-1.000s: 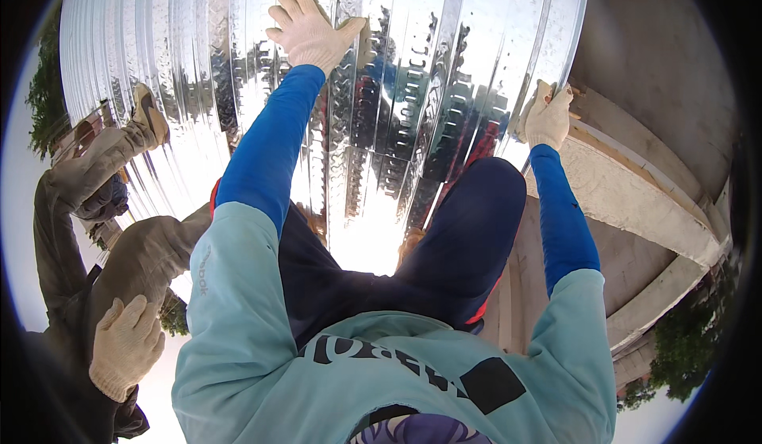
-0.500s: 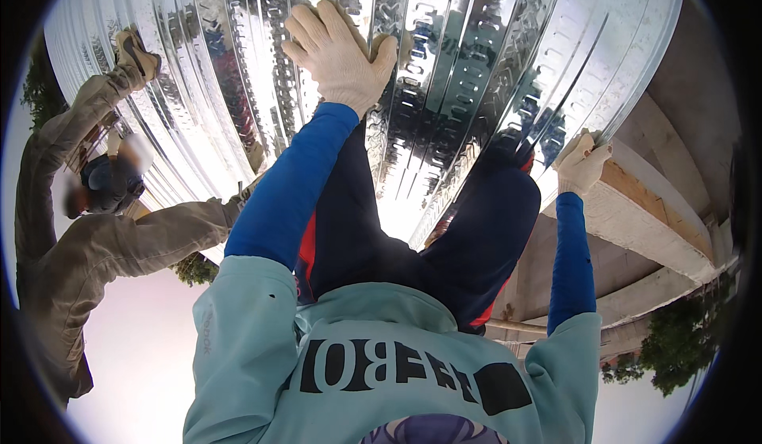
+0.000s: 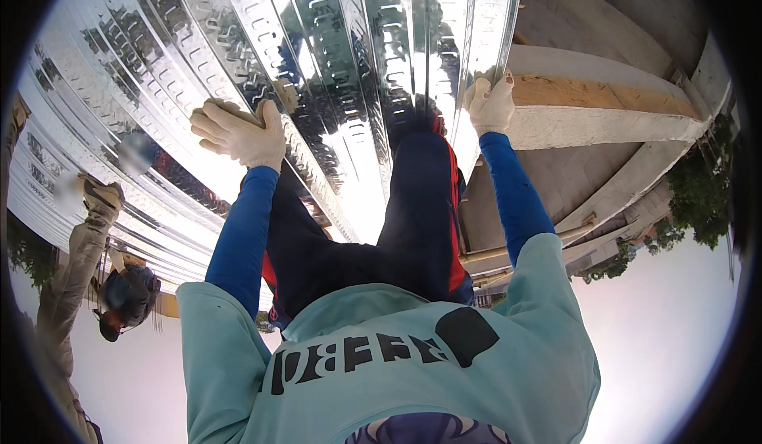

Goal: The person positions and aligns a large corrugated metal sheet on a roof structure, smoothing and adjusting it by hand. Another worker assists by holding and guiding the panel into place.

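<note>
A large shiny ribbed metal decking sheet [image 3: 329, 71] spreads in front of me, its ribs pressed with small raised marks. My left hand [image 3: 242, 134], in a pale knitted glove, lies flat on the ribs with its fingers stretched out. In a matching glove, my right hand [image 3: 490, 104] is closed round the sheet's right edge, part of its fingers hidden. Both forearms wear blue sleeves. My dark trouser legs are bent close to the near end of the sheet, between my hands.
Right of the sheet, a curved concrete beam [image 3: 595, 123] with a wooden strip runs above lower ground. At the far left, a co-worker's gloved hand [image 3: 101, 199] is by the sheet; another person [image 3: 128, 292] in dark clothing is farther off. Trees [image 3: 702, 194] stand right.
My view has swung right, so the sheet and co-worker sit farther left. My left hand has drawn back nearer my body, still flat on the sheet. My right hand stays at the edge.
</note>
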A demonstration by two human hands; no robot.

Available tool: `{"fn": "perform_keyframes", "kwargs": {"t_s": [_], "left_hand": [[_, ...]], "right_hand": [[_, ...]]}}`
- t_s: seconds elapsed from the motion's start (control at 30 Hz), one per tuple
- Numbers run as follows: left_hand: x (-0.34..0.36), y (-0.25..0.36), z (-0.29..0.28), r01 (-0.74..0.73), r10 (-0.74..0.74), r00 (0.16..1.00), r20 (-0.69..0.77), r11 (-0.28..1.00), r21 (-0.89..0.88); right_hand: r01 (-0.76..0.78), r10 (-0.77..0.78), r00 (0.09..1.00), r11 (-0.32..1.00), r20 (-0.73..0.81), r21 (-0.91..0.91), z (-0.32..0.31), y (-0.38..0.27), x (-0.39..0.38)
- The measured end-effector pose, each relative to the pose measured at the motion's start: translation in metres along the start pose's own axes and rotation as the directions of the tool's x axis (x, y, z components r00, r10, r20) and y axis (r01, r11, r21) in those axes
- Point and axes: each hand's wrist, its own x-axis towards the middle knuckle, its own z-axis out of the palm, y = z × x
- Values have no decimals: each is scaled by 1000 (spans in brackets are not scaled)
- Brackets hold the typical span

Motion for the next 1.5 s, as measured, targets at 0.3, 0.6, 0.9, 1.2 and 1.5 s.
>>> {"fn": "perform_keyframes", "kwargs": {"t_s": [0.3, 0.6, 0.9, 1.2, 1.5], "left_hand": [[-9, -10, -1, 124, -103, 985, 138, 981, -147], [-12, -11, -14, 85, -80, 996, 30, 976, -199], [-15, -100, -48, 140, -135, 990, 42, 884, -447], [-73, -330, -25, 574, -574, 818, 30, 818, -12], [-68, -354, -21, 545, -554, 830, 64, 779, -310]], "right_hand": [[309, -320, 947, 925, -14, -221, 5, 87, 11], [264, -269, 963, 951, -13, -163, 13, 90, 35], [190, -226, 970, 935, -90, -298, 11, 25, 16], [-181, 91, 981, 742, -171, -645, 4, 5, 23], [-177, 149, 924, 983, 353, 49, -1, -35, 19]]}}
